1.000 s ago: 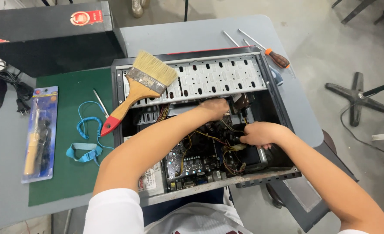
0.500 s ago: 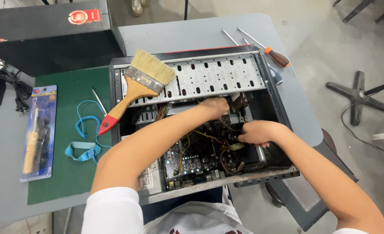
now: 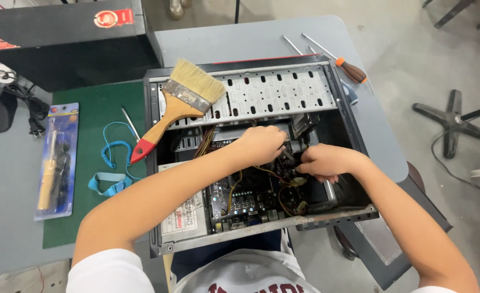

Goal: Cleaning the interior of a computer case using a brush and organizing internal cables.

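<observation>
Reaching into an open computer case [image 3: 326, 87], the left hand [image 3: 261, 144] and right hand [image 3: 326, 161] curl around tangled cables [image 3: 275, 176]; their exact grip is hidden. A paintbrush [image 3: 177, 106] rests above-left.

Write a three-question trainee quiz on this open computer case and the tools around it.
1. True or false: the wide wooden-handled paintbrush with pale bristles lies on the green cutting mat.
2. Multiple choice: where are the left hand and right hand? A) on the black box B) inside the open grey metal computer case, among its wires C) holding the screwdriver
3. Fill in: the screwdriver with the brown and orange handle lies beyond the case's far ___ corner.

Key: 1. False, it rests across the case's edge and perforated drive bay. 2. B. 3. Right.
</observation>
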